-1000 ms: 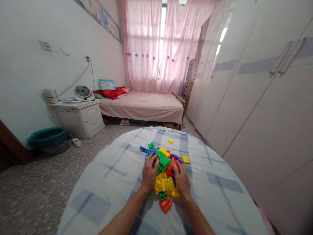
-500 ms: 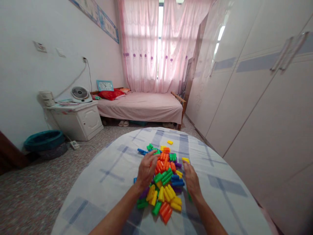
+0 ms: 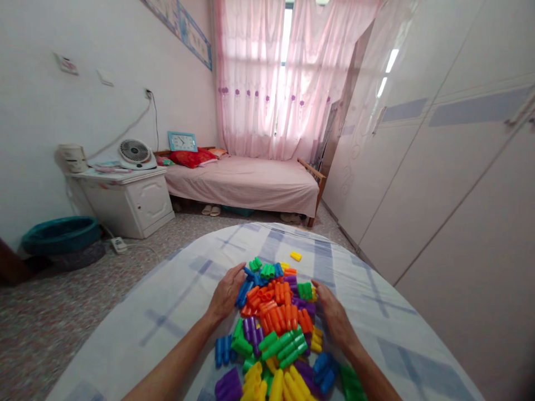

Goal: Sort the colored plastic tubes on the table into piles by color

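A pile of plastic toy blocks, each shaped like joined tubes, lies on the cloth-covered table. Orange blocks (image 3: 276,303) fill its middle, with green blocks (image 3: 286,348) nearer me and yellow blocks (image 3: 284,384) at the near edge. My left hand (image 3: 228,291) rests along the pile's left side, fingers extended beside the blue blocks (image 3: 244,292). On the opposite side, my right hand (image 3: 333,312) has its fingers stretched forward next to a green block (image 3: 305,290). Neither hand grips a block. Purple blocks (image 3: 253,334) are mixed in.
One yellow block (image 3: 296,256) lies apart towards the table's far side. The checked tablecloth (image 3: 167,312) covers the rounded table. Beyond are a bed (image 3: 251,178), a white cabinet (image 3: 129,200) with a fan (image 3: 136,153), and a bin (image 3: 62,239). Wardrobes (image 3: 451,184) line the right.
My left hand has moved left, from over the pile to its outer side. My right hand stays at the right side. The pile now appears larger and lower in view.
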A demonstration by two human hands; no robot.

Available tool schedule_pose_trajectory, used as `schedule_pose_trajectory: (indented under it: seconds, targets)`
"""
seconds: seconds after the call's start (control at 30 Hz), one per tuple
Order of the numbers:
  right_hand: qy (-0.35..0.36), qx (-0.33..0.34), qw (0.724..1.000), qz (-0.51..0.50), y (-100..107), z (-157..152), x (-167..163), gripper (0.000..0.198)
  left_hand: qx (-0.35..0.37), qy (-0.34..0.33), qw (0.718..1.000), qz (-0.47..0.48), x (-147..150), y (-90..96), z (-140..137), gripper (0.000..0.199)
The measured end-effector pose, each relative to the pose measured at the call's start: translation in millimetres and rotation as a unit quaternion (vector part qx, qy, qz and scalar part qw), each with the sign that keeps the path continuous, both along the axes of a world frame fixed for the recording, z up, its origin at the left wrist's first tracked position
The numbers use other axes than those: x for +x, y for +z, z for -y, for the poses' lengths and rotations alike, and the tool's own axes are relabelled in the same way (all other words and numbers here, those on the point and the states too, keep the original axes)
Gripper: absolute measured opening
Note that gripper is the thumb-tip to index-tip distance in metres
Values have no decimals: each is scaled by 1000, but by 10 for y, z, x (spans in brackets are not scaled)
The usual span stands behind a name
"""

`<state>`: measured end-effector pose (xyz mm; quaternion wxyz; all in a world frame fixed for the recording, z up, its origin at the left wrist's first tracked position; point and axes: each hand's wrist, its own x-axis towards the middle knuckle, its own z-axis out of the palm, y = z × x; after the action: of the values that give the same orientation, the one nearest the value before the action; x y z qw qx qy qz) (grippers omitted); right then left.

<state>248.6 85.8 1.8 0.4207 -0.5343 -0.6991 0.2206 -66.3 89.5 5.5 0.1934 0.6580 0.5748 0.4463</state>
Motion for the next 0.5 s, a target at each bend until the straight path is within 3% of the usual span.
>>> schedule_pose_trajectory:
  seconds: [0.13,0.3,0.4,0.5]
  targets:
    - [-33,5,991,127,168,-554,75,54,31,31,998,-34,-102,111,-366,48]
    - [-15,-28,986,165,194,-1188,-164,45,-42,-77,987,-133,-139,102,-883,41]
    - [39,-52,982,180,197,-1292,-447,35,-82,-110,983,-118,6,132,-997,49]
    - [105,-76,975,180,288,-1227,-717,37,-111,-165,976,-84,201,242,-976,58]
